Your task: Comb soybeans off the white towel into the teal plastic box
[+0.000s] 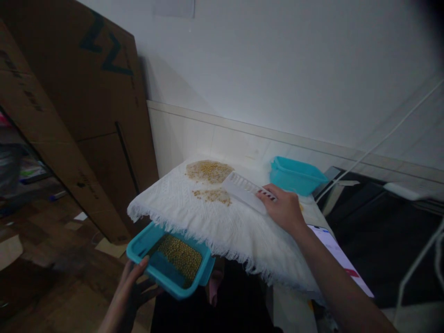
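Observation:
My left hand (129, 291) grips a teal plastic tray (145, 245) partly filled with yellow-green beans (180, 256), held just below the fringed front edge of a white cloth (222, 226). My right hand (282, 208) is closed on a white slotted scraper (243, 189) that lies on the cloth. Left of the scraper sit two patches of beans: a large pile (209, 171) at the back and a smaller one (212, 195) closer to me.
A second teal tray (294, 175) stands at the back right of the cloth. Large cardboard boxes (79, 106) lean on the left. A white wall and ledge (243, 129) run behind. White cables (388, 134) and a dark surface (381, 231) lie to the right.

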`<state>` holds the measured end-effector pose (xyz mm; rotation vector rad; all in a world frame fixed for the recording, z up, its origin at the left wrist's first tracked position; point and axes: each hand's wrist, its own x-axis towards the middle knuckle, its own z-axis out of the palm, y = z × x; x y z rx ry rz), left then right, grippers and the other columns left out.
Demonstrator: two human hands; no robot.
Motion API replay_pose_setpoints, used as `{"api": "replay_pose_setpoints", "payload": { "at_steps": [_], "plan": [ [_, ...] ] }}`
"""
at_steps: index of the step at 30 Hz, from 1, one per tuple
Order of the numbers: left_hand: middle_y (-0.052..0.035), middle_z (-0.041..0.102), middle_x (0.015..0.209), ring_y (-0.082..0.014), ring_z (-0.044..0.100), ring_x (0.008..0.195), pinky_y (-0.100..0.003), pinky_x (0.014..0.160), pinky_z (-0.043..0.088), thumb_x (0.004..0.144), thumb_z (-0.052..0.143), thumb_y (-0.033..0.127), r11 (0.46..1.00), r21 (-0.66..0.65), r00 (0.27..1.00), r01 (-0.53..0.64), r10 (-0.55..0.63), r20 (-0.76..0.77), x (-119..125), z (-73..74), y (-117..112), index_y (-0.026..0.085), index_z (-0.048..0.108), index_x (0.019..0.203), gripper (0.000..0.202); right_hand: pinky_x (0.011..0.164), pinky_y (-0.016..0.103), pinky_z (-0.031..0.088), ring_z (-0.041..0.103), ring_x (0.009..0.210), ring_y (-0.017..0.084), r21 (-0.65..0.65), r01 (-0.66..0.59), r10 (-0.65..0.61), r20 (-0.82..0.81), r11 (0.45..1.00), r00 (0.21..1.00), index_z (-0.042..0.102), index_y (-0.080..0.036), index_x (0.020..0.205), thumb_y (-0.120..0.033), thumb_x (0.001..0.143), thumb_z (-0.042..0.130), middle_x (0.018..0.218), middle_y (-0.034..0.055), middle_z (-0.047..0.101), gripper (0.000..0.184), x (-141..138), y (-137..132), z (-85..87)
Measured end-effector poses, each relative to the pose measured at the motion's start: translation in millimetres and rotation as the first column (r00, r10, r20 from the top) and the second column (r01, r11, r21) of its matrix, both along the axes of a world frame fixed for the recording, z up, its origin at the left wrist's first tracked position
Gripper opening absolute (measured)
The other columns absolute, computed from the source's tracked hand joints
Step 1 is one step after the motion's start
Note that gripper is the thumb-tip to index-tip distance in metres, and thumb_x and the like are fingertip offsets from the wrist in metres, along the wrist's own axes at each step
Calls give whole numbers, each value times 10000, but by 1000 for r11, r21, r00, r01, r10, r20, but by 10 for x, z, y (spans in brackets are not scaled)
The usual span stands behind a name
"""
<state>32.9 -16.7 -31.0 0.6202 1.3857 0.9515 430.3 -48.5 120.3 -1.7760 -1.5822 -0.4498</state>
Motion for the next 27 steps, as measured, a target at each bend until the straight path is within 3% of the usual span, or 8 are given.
{"api": "replay_pose_setpoints", "payload": {
  "at_steps": [4, 10, 17, 23, 27],
  "plan": [
    [-130, 669, 1265, -350, 775, 871, -550, 727, 659, 782, 760, 522, 999, 6, 999, 38, -38, -15, 95, 168, -79, 357, 525, 1403, 684, 561, 288, 355, 664, 561, 206, 0, 108, -106, 215, 994, 971, 760, -211, 871, -354, 968, 547, 622, 39, 718, 275, -57, -193, -145],
    [-141, 648, 1315, -321, 762, 858, -526, 726, 659, 776, 734, 587, 996, -35, 995, 85, -86, -56, 132, 207, -100, 353, 502, 1423, 726, 527, 282, 295, 650, 521, 172, -43, 41, -20, 400, 998, 916, 749, -190, 863, -261, 1008, 493, 604, 44, 720, 302, -323, -299, -219],
    [-132, 641, 1317, -258, 759, 754, -489, 722, 657, 803, 743, 548, 994, -31, 991, 102, -104, -81, 160, 179, -205, 387, 490, 1440, 704, 525, 288, 282, 648, 522, 164, -87, -15, 47, 381, 996, 924, 743, -190, 882, -227, 999, 487, 614, 51, 728, 284, -493, -253, -215],
    [-117, 668, 1231, -239, 751, 693, -471, 665, 657, 787, 770, 533, 997, -18, 994, 73, -74, -85, 148, 152, -331, 353, 492, 1401, 697, 535, 280, 325, 648, 528, 184, 14, 45, -47, 320, 999, 946, 765, -192, 923, -312, 1009, 500, 621, 53, 722, 303, -246, -381, -146],
    [-115, 670, 1231, -257, 764, 716, -461, 657, 659, 754, 796, 560, 997, -4, 992, 81, -81, -93, 130, 153, -345, 350, 509, 1378, 718, 524, 280, 347, 645, 506, 181, 21, -5, -2, 314, 1000, 950, 771, -193, 895, -307, 1014, 500, 606, 41, 715, 318, -154, -554, -153]
  ]
}}
